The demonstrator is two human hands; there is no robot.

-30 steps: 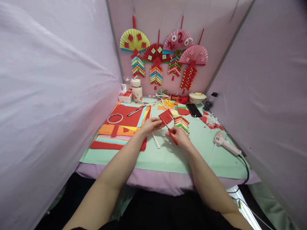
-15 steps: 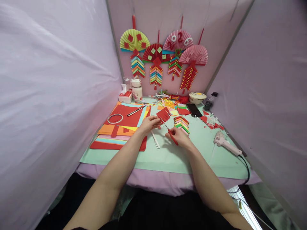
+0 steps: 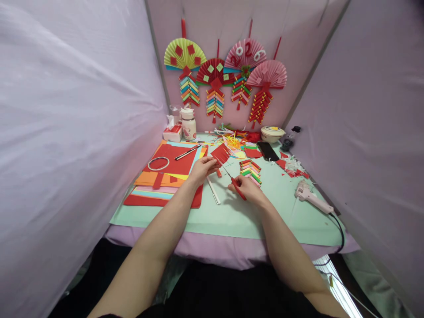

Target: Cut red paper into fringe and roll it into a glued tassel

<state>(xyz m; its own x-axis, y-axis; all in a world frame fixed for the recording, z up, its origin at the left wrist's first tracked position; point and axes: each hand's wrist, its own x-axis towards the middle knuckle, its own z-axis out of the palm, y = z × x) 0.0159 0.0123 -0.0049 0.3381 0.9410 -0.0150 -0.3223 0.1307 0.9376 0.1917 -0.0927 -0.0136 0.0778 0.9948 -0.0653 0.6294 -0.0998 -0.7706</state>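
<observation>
Red paper piece (image 3: 220,154) is held up off the desk (image 3: 238,216), just past the middle, pinched at its near corner by the left hand (image 3: 202,170). The left grip is clenched on the paper, thumb on top and fingers below. Held this way the sheet tilts away from the person with most of its surface free, which seems to leave its edge open to the blades from below.

The right hand (image 3: 247,189) is just to the right and nearer the person. Its grip is closed around the red handles of the scissors (image 3: 232,180). The thin blades point up and left toward the paper's lower edge. Whether the tips touch the paper is too small to tell.

The piece is small, roughly square and plain bright red. Its far side seems to be slit into narrow parallel strips like a fringe, though the detail is fine.

A white stick (image 3: 213,191) lies on the desk under the gap between the hands. A bundle of coloured paper rolls (image 3: 251,171) lies just right of the scissors. To the left is a stack of coloured sheets (image 3: 165,181) with a white ring (image 3: 158,164) on its red top sheet. A glue gun (image 3: 309,197) lies well apart at the right edge. Folded paper fans (image 3: 217,73) hang on the back wall.
</observation>
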